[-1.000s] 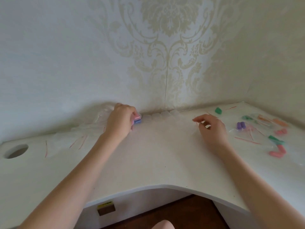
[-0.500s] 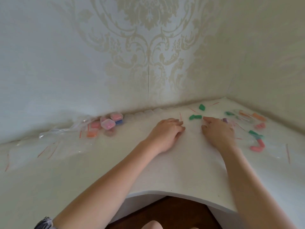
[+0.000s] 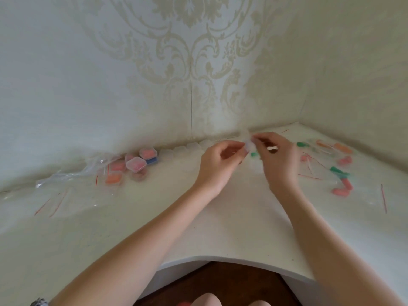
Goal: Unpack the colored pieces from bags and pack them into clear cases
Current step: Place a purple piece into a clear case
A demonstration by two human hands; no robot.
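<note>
Both hands (image 3: pixel 249 155) pinch a clear bag (image 3: pixel 250 145); filled cases (image 3: pixel 141 160) left, loose pieces (image 3: pixel 340 173) right.

Both forearms bare right up to the frame's near edge, left hand (image 3: pixel 220 160) and right hand (image 3: pixel 277 159) bare too, no rings showing, bare knees (image 3: pixel 206 300) peeking in below.

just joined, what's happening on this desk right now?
A person is packing small colored pieces into clear cases at a white corner desk. Both hands are raised near the back wall: the left hand and the right hand together pinch a small clear bag, with a green piece just below it. Filled cases and empty bags lie to the left; loose pieces wait on the right.
</note>
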